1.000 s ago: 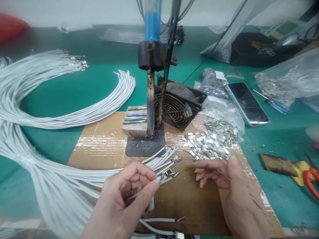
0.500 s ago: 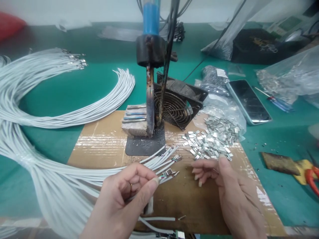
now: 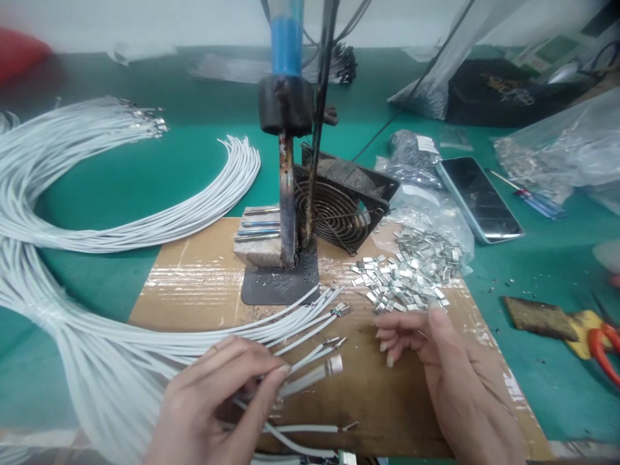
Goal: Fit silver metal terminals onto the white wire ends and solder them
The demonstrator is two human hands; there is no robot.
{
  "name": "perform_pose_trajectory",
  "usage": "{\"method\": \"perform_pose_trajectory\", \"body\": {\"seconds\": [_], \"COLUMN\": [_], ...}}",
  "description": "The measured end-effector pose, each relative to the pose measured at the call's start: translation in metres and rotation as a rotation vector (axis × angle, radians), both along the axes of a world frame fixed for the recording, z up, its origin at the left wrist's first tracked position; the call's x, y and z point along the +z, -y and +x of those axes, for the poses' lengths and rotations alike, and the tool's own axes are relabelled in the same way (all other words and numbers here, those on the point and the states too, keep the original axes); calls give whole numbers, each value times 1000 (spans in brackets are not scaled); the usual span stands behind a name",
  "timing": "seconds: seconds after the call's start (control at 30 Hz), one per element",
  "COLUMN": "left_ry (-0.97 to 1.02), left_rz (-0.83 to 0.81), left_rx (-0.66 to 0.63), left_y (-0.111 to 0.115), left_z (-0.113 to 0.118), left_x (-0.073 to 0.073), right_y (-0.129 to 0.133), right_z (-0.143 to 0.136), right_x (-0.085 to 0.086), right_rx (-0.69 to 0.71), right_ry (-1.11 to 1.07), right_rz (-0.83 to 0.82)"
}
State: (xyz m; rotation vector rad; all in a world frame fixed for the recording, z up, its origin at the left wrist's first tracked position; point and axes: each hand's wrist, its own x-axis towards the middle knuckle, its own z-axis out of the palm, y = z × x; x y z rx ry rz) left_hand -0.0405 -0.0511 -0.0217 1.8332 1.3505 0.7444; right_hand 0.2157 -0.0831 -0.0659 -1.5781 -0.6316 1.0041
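White cables (image 3: 194, 339) run from the left to the middle of the cardboard, some ending in bare wires and some in metal connectors. My left hand (image 3: 227, 394) is pinched at the lower middle, thumb against forefinger. A blurred cable with a connector (image 3: 334, 365) lies just right of those fingertips; whether they hold it is unclear. My right hand (image 3: 440, 368) is at the right with its fingers curled and the thumb apart. Just beyond its fingertips is a pile of small metal connectors (image 3: 411, 271). A thin strand seems to show at its fingers, too small to make out.
A blue-handled soldering tool (image 3: 287, 103) hangs over a block (image 3: 256, 242) and dark pad (image 3: 276, 287). Behind stands a black fan (image 3: 343, 206). At right are a phone (image 3: 482, 199), a screwdriver (image 3: 533, 199), plastic bags (image 3: 571, 142) and red-handled pliers (image 3: 603, 352).
My left hand has moved left and slightly down and turned over. The connector cable once at its fingertips now appears blurred, lower down. The right hand has barely moved. The view has shifted slightly.
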Motion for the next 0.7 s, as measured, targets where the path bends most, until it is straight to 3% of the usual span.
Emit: {"method": "perform_pose_trajectory", "body": {"seconds": [0.13,0.2,0.43,0.57,0.7], "left_ry": [-90,-133,-400,-352,-225], "left_rz": [-77,-45,372,377,283], "left_rx": [254,285,13,-77,58], "left_y": [14,17,1,-11,-10], "left_z": [-20,-24,-32,-38,-40], "left_x": [-16,-19,-22,-18,-9], "right_y": [0,0,0,-3,-10], "right_z": [3,4,3,3,6], "right_x": [0,0,1,7,21], "right_rx": [9,10,19,31,16], "right_ry": [-7,1,43,93,203], "right_rz": [7,5,9,17,32]}}
